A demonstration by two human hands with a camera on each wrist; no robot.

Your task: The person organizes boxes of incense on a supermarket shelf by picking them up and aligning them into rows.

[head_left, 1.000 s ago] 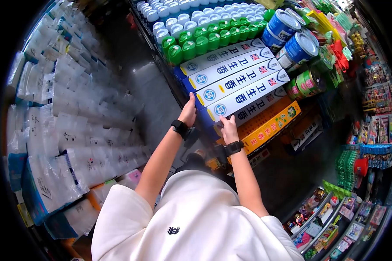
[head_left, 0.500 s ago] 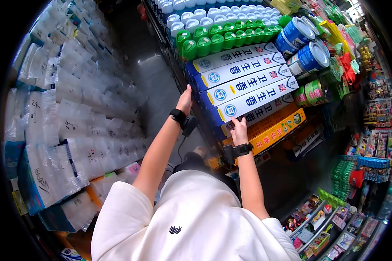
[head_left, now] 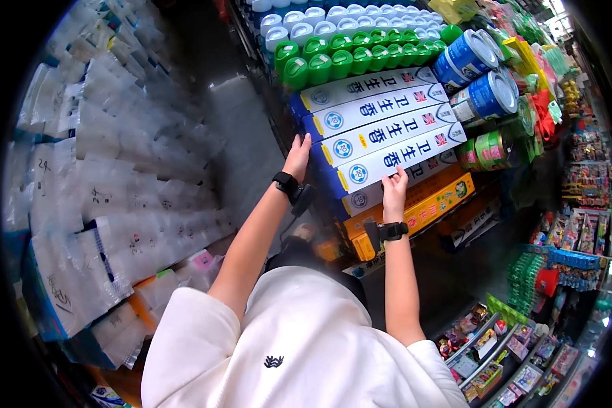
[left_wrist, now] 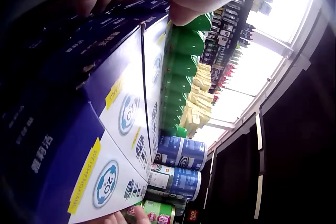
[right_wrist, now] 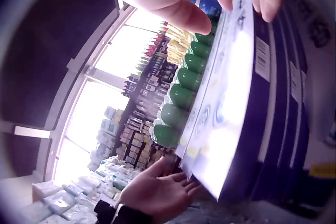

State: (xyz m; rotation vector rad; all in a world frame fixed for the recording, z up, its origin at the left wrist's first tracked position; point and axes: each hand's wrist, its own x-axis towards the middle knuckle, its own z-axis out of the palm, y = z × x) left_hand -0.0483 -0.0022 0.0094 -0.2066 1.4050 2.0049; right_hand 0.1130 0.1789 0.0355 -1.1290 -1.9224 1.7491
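A row of long white-and-blue incense boxes (head_left: pixel 391 146) lies side by side on a stack in the head view. My left hand (head_left: pixel 298 158) is at their blue left ends, fingers extended along the end faces. In the left wrist view, its thumb (left_wrist: pixel 184 14) reaches over the top edge. My right hand (head_left: pixel 394 194) is at the near long edge of the front white box (head_left: pixel 404 155), fingertips right at that edge. The right wrist view shows its thumb (right_wrist: pixel 189 18) and fingers spread above the box. A darker-looking box (head_left: pixel 360 198) lies lower, just below the front one.
Green-capped bottles (head_left: pixel 340 62) stand in rows behind the boxes. Blue cans (head_left: pixel 466 58) and green tins (head_left: pixel 489 148) stand at their right end. An orange box (head_left: pixel 428 207) lies along the near edge. Plastic-wrapped packs (head_left: pixel 115 190) fill the left side, across a narrow aisle.
My right hand has slid rightward along the front box's near edge, away from its left end. My left hand has stayed by the blue ends, while the boxes shifted right in view.
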